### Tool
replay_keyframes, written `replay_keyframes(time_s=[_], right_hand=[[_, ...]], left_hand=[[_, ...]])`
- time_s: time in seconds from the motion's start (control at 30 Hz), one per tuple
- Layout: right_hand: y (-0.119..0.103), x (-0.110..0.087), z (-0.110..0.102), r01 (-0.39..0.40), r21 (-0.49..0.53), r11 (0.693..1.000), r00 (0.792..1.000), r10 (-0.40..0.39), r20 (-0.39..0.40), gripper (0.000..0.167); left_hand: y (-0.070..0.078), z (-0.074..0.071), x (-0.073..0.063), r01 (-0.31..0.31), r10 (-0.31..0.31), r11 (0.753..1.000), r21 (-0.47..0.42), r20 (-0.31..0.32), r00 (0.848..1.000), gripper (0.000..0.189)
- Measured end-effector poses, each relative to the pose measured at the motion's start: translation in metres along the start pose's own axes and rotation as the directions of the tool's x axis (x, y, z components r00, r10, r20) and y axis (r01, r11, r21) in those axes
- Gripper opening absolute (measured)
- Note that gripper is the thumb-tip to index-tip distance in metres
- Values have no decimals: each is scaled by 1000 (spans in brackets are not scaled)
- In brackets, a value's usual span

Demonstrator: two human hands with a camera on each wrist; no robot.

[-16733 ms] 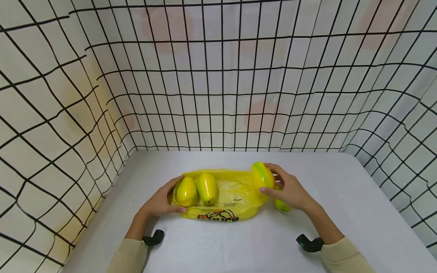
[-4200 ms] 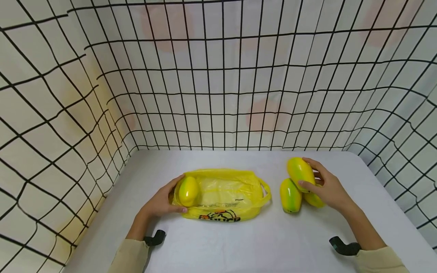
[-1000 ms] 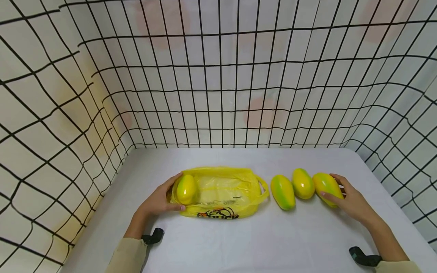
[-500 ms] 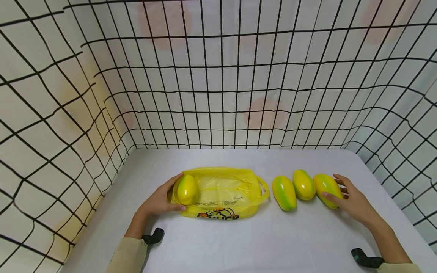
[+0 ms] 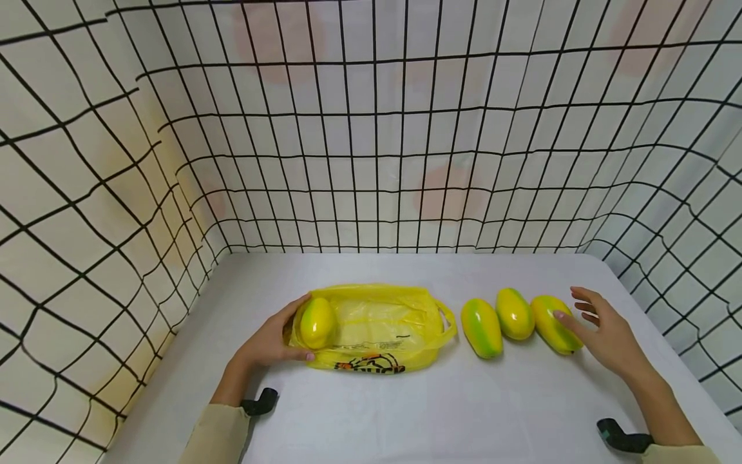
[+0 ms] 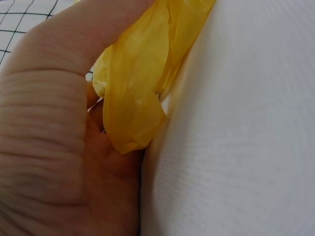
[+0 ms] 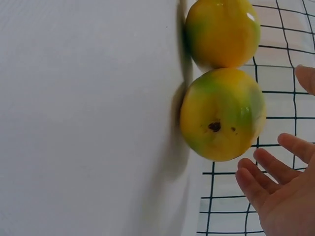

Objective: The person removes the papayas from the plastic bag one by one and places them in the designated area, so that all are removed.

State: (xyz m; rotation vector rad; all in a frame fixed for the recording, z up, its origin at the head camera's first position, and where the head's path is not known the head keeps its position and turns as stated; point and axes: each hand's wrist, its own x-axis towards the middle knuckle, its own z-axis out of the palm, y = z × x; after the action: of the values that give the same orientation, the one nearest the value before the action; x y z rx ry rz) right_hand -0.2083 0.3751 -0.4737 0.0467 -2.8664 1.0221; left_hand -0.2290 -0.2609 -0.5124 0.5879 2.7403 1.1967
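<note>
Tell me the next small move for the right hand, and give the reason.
Probably reach across to the mango in the bag. The right hand is open beside a row of three mangoes on the table, holding nothing, while the left hand holds the yellow bag around the one mango inside.

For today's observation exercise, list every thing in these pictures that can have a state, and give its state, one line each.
Yellow plastic bag: lying flat on the table, gripped at its left end.
Mango in the bag: inside, at the left end.
Three mangoes: out of the bag, side by side on the table.
Left hand: grips the bag's end.
Right hand: fingers straight, holding nothing, beside the rightmost mango.
</note>
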Motion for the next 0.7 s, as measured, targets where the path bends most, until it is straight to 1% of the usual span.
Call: replay_keyframes(time_s=[0.2,0.43,0.53,0.7], right_hand=[[-12,-1,-4,62,-16,998,996,-63,-55,81],[-31,1,-1,148,1,989,983,-147,-107,75],[-42,4,2,163,20,986,981,-160,-108,73],[-58,7,9,168,63,984,983,-163,-79,73]], left_hand=[[0,0,-1,1,-1,1000,4,-1,1000,122],[-1,0,0,-1,1,1000,10,-1,1000,122],[-2,0,0,-3,3,1000,12,0,1000,123],[-5,0,1,-14,14,1000,11,3,1000,124]])
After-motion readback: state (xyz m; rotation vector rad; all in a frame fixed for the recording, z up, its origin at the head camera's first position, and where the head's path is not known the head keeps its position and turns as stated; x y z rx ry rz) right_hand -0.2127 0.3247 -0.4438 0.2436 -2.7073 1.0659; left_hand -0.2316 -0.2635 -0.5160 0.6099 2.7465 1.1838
